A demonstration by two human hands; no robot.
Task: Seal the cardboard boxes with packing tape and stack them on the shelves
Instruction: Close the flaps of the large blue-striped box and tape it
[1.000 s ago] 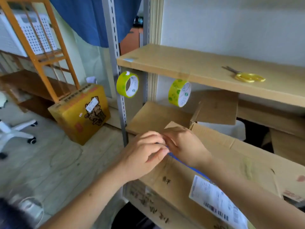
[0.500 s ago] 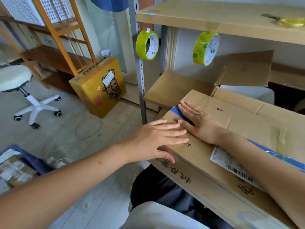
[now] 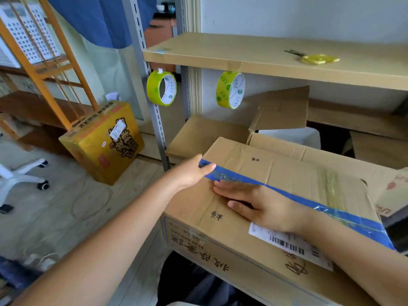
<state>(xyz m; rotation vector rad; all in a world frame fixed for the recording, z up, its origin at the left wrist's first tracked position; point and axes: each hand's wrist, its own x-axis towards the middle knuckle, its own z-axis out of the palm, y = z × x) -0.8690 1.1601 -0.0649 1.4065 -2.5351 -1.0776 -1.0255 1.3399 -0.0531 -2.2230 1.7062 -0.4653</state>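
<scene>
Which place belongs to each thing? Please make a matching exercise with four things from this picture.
Things:
1. scissors
2. blue tape
3. yellow box
4. right hand

Places:
A. on the floor
B. flat on the box top, beside the blue tape
C. on the upper shelf
D. along the seam of the cardboard box

Pairs: 1-C, 2-D, 3-A, 4-B

Looks like a small storeroom or packing corner: metal rack [image 3: 154,102] mid-frame w/ board shelves [image 3: 254,56], tape rolls [image 3: 162,88] hung under top shelf, cartons everywhere incl. yellow box [image 3: 103,142] on floor at left, orange rack [image 3: 42,69] upper left.
</scene>
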